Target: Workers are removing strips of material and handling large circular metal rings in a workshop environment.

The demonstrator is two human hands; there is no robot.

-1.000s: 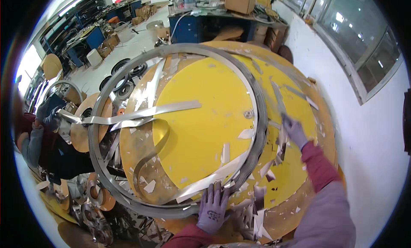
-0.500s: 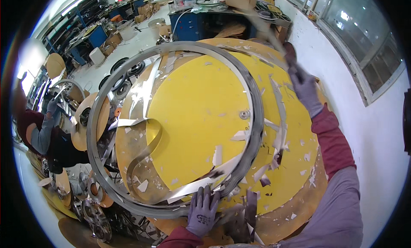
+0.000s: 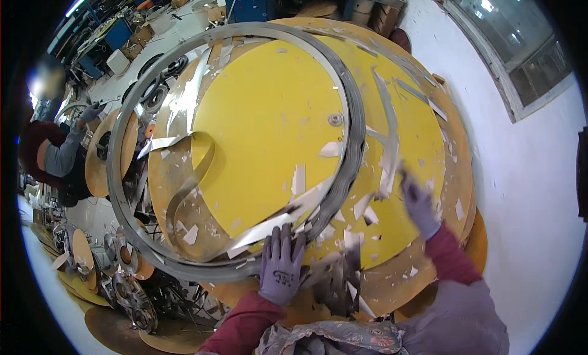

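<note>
My left hand (image 3: 282, 266), in a grey-purple glove, lies on the near rim of a large grey metal ring (image 3: 116, 165), its fingers stretched forward. The ring rests over a big yellow disc (image 3: 263, 128) strewn with torn silvery scraps. Inside the ring, a loose curled metal strip (image 3: 177, 199) winds along the near left side. Over the yellow surface to the right hovers my right hand (image 3: 419, 208), gloved too and apart from the ring. Motion smears its fingers, so whether they hold anything is unclear. Shredded dark and silvery strips (image 3: 343, 275) lie between my hands.
A white wall (image 3: 514, 189) with a window borders the right side. At far left a person in a dark red top (image 3: 43, 143) works beside brown discs (image 3: 113, 153). Metal wheel-like parts (image 3: 131, 300) crowd the lower left. A blue cabinet (image 3: 248, 4) stands at the back.
My right hand has come down and nearer from the far right, where a long blurred thing extended from it; that is no longer visible in it. My left hand stays on the ring. The view has tilted downward.
</note>
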